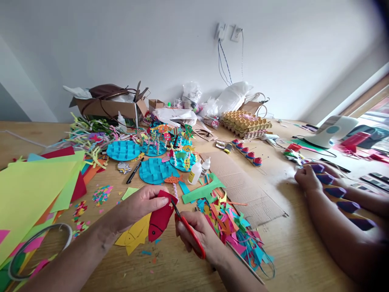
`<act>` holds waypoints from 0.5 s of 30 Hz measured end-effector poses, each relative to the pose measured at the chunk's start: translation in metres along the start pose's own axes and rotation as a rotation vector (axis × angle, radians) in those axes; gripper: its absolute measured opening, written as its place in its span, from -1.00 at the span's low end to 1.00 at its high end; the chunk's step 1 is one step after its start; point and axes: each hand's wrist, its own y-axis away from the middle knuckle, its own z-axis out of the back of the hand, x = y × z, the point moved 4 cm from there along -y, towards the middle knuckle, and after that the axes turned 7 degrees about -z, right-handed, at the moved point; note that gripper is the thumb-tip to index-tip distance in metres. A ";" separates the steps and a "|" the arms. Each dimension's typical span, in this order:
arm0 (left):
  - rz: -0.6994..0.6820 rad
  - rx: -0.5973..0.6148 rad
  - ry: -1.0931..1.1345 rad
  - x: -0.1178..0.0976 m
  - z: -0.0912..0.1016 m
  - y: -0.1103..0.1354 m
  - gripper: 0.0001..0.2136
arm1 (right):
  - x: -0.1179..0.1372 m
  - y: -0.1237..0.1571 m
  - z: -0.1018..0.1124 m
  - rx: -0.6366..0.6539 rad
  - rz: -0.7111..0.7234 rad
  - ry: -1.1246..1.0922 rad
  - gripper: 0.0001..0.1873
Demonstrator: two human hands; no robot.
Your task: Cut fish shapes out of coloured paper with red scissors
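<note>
Between the thumb and fingers of my left hand (153, 199) is a red paper fish (160, 217), its drawn eye end hanging down. My right hand (194, 229) is closed round red-handled scissors (192, 235), whose dark blades meet the fish's upper right edge. Below the fish lies a yellow paper fish shape (136, 234) with drawn lines. An orange fish on a twisted stem (174, 179) stands just beyond my hands. Small paper bits are scattered on the wood under them.
Paper scraps (225, 225) heap right of my hands, by a cardboard sheet (240, 186). Glue bottles (195, 173) and blue discs (156, 170) stand beyond. Coloured sheets (36, 190) and a tape roll (13, 259) lie left. Another person's hands (308, 178) hold a purple-painted egg-carton strip (336, 192) at right.
</note>
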 end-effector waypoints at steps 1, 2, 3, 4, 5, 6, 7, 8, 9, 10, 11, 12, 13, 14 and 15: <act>-0.003 -0.013 0.001 0.000 -0.001 0.000 -0.81 | 0.000 0.000 0.000 0.003 0.008 -0.012 -0.54; -0.007 -0.029 -0.002 -0.001 -0.001 0.000 -0.80 | 0.000 0.000 0.000 0.005 0.014 -0.019 -0.53; -0.008 -0.043 -0.006 -0.001 -0.001 0.001 -0.79 | 0.001 0.000 0.000 0.007 0.019 -0.023 -0.51; -0.008 -0.055 -0.010 -0.001 -0.001 0.001 -0.79 | 0.001 0.000 0.000 0.011 0.020 -0.021 -0.51; -0.003 -0.061 -0.011 0.000 0.000 0.001 -0.79 | 0.001 0.000 0.000 0.015 0.020 -0.017 -0.50; 0.004 -0.061 -0.011 0.000 0.000 0.001 -0.79 | 0.001 0.000 0.000 0.019 0.021 -0.008 -0.50; 0.011 -0.059 -0.015 0.000 0.000 0.001 -0.79 | 0.001 0.000 0.000 0.020 0.021 0.004 -0.51; 0.015 -0.057 -0.021 0.001 -0.001 0.001 -0.79 | 0.001 0.000 0.000 0.021 0.018 0.018 -0.52; 0.015 -0.054 -0.033 0.000 -0.001 0.002 -0.79 | 0.001 0.000 0.000 0.020 0.015 0.030 -0.54; 0.014 -0.048 -0.047 0.000 -0.002 0.002 -0.79 | 0.000 0.000 0.000 0.016 0.012 0.039 -0.55; 0.013 -0.040 -0.062 -0.001 -0.002 0.002 -0.80 | 0.001 0.000 0.000 0.012 0.012 0.047 -0.57; 0.011 -0.034 -0.078 -0.002 -0.003 0.003 -0.80 | 0.001 0.000 0.000 0.008 0.015 0.054 -0.58; 0.011 -0.028 -0.092 -0.003 -0.004 0.003 -0.80 | 0.002 0.000 0.000 0.005 0.023 0.061 -0.59; 0.011 -0.023 -0.104 -0.004 -0.004 0.003 -0.81 | 0.004 0.000 0.000 0.000 0.031 0.069 -0.59; 0.012 -0.017 -0.115 -0.005 -0.005 0.004 -0.81 | 0.005 0.001 0.000 -0.004 0.036 0.078 -0.59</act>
